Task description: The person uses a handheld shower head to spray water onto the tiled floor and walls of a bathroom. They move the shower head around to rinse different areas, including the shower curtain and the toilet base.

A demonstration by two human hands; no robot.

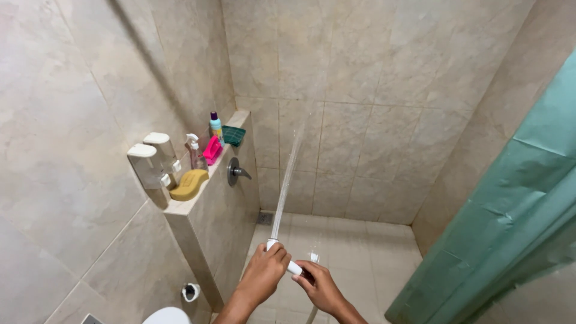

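Between both hands, left hand point(262, 273) grip closed around white handheld sprayer point(282, 255) head; right hand point(321, 287) grip closed on its handle; water jet point(287, 180) sprays upward.

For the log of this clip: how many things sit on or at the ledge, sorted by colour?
White: 2, the wall dispensers
Yellow: 1, the sponge
Pink: 2, the spray bottle and the pink brush
Blue-green: 1, the capped bottle
Green: 1, the green pad
Total: 7

Both hands, left and right, have a grip on the white sprayer.
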